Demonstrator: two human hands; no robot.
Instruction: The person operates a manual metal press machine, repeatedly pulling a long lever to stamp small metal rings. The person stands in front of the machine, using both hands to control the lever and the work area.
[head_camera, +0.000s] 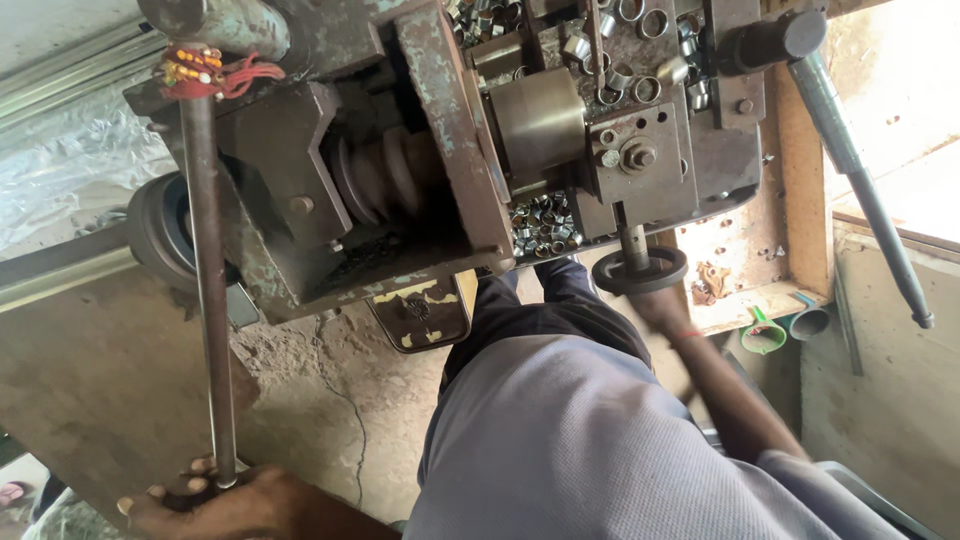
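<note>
The left hand (215, 505) grips the lower end of a long steel lever (207, 290), fingers wrapped around the bar. The lever runs up to the lathe (420, 150), where red thread (205, 72) is tied at its top. The right hand (662, 305) reaches up beneath the handwheel (640, 270) on the carriage; its fingers are blurred and partly hidden, so their state cannot be determined. The brass chuck (540, 120) sits at centre, just beside the tool block (640, 155). Small metal rings (545, 222) lie heaped below the chuck and above it. A grey handle (860, 170) slants down at right.
</note>
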